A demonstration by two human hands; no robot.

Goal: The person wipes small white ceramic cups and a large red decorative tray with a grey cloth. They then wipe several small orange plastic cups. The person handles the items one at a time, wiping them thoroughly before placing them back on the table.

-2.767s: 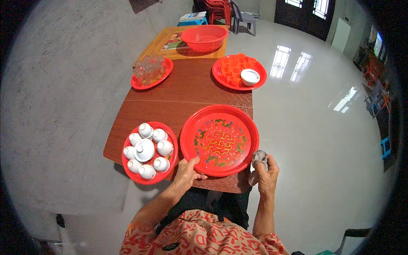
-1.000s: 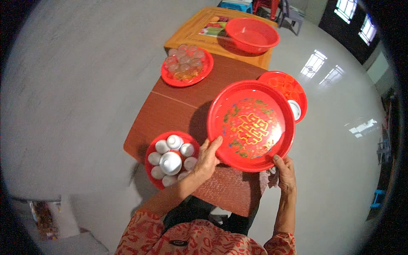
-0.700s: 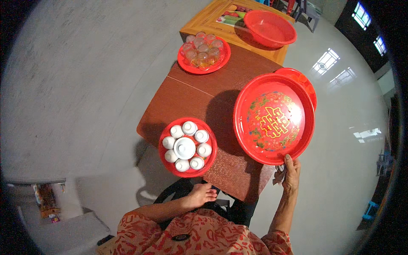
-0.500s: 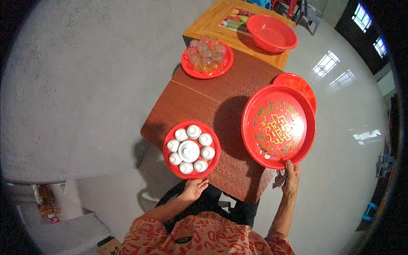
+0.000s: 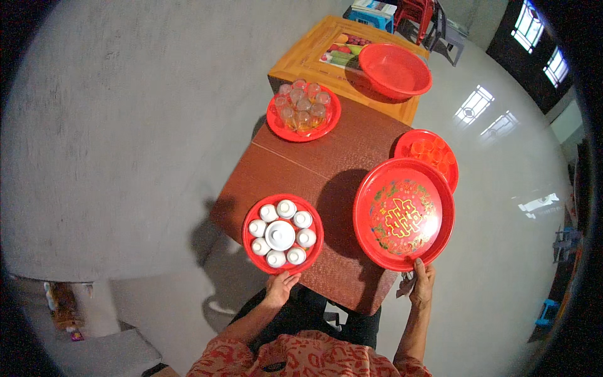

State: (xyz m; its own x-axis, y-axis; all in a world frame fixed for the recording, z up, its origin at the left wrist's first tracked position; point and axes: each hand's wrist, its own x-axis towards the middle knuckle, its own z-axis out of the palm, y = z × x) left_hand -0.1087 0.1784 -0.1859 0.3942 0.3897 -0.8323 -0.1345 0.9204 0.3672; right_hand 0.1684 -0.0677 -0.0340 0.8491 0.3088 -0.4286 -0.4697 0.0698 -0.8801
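Note:
A round red tray (image 5: 311,262) carries several small white cups (image 5: 306,237) set upside down around a white lidded pot (image 5: 279,235). It sits at the near left of the brown table, and my left hand (image 5: 282,289) touches its near rim with fingers stretched out. My right hand (image 5: 423,284) grips the near rim of a large red round tray (image 5: 383,195) with a floral and gold pattern. That tray is held above the table's right side, its shadow falling on the tabletop. A crumpled cloth (image 5: 406,284) hangs by my right fingers.
Several upturned glasses (image 5: 303,103) stand on a red plate (image 5: 317,134) at the far left of the brown table (image 5: 276,169). A red plate with small red cups (image 5: 427,151) lies partly behind the held tray. Beyond, a red basin (image 5: 396,69) rests on a wooden table (image 5: 298,53).
My right hand has lowered the patterned tray and brought it slightly nearer, showing more red cups behind it. The tray of white cups has shifted a little farther onto the table. The view has tilted up.

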